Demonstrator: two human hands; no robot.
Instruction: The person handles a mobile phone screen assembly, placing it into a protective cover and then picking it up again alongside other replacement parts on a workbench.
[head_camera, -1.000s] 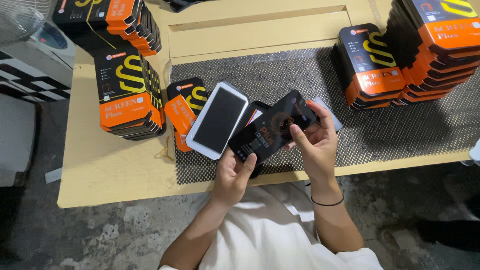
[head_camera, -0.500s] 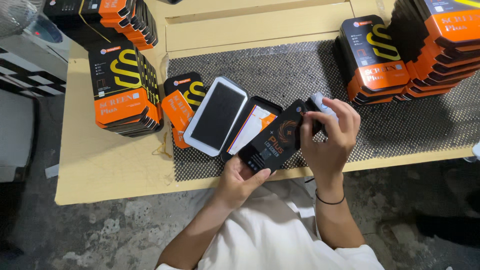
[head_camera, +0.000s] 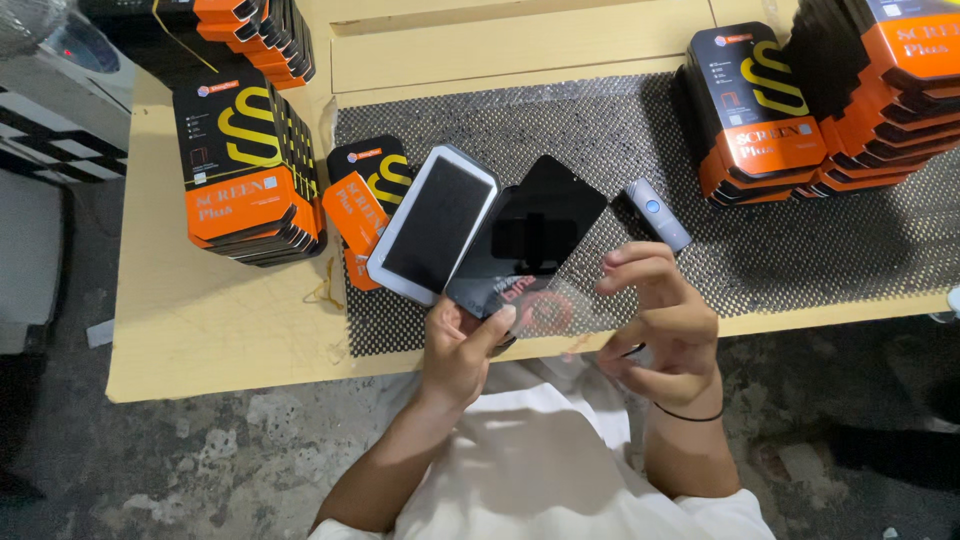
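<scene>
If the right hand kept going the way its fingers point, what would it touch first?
Probably the clear film sheet at its fingertips, then the black glass panel that the left hand holds; depth is unclear.

The orange-and-black box stacks (head_camera: 880, 90) run off the top and right edges; the left hand (head_camera: 462, 350) hides the black screen protector's (head_camera: 535, 235) lower end.

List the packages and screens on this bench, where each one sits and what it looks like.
Box stack: left on the table, flat, black and orange, yellow curl.
Single box: beside the phone, same colours.
Right stacks: mat's far right, same colours.
White phone: centre, dark screen.
Black panel: held by left hand.
</scene>
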